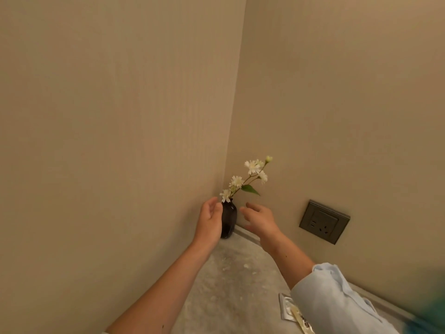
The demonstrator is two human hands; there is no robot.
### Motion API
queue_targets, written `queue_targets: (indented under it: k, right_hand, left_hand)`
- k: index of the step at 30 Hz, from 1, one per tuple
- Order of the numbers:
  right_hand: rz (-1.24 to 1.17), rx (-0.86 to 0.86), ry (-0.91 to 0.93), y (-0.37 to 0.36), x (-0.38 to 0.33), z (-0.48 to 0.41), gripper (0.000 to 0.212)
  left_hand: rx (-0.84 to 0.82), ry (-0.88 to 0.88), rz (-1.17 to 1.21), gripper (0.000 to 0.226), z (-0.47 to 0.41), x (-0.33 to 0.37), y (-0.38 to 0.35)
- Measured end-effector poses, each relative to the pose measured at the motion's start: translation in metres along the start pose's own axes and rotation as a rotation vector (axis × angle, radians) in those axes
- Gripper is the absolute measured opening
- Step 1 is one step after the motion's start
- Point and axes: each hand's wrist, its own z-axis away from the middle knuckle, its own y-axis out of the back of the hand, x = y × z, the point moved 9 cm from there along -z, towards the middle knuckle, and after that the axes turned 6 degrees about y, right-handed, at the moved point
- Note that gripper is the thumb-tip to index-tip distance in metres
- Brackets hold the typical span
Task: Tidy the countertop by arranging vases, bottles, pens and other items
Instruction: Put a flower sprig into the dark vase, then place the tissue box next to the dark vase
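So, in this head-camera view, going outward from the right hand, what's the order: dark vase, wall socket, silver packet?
1. Dark vase, just left of the right hand, in the corner.
2. Wall socket, farther off to its right.
3. Silver packet, on the countertop, back toward the person.

Most of the frame is being taken up by two beige walls, the left wall (108, 116) and the right wall (349, 92), which are being joined in a vertical corner running from the upper centre down toward the middle. A dark grey socket plate (324, 222) is being shown mounted on the right wall, right of centre in the lower half. A pale raised strip (246, 233) is being seen along that wall's foot. A blurred teal patch (433, 309) is being caught at the lower right edge, too smeared to identify.
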Motion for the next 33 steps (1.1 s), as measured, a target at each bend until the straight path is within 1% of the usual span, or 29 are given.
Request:
queue_targets:
  k: [5,11,13,17,21,23,25,27,30,33]
  right_hand:
    - [0.025,-0.09,-0.05,0.008,0.015,0.057,0.048]
    - [0.027,-0.099,-0.028,0.013,0.038,0.128,0.037]
    - [0.04,-0.122,-0.022,0.012,0.045,0.149,0.034]
    - [0.092,-0.159,0.019,0.014,0.058,0.186,0.028]
    - [0.208,-0.227,0.076,0.01,0.069,0.217,0.029]
    - [0.329,-0.26,0.116,0.009,0.075,0.233,0.029]
    - [0.488,-0.232,0.183,0.013,0.078,0.243,0.032]
    - [0.571,-0.224,0.221,0.016,0.079,0.251,0.036]
    - [0.641,-0.282,0.225,0.013,0.083,0.263,0.042]
    - [0.707,-0.3,0.259,0.011,0.08,0.27,0.044]
  left_hand:
    - [-0.08,0.042,-0.026,0.035,0.039,-0.005,0.005]
    - [-0.208,0.047,-0.092,0.026,0.099,-0.016,0.01]
    - [-0.265,0.056,-0.144,0.023,0.119,-0.023,0.013]
    - [-0.333,0.049,-0.304,0.025,0.156,-0.045,0.022]
    - [-0.363,0.034,-0.44,0.021,0.183,-0.069,0.032]
    - [-0.359,0.028,-0.506,0.022,0.197,-0.079,0.04]
    - [-0.354,0.026,-0.565,0.022,0.209,-0.084,0.047]
    - [-0.356,0.031,-0.568,0.022,0.219,-0.089,0.053]
    - [-0.349,0.001,-0.58,0.024,0.23,-0.09,0.056]
    - [-0.335,-0.006,-0.558,0.028,0.236,-0.089,0.056]
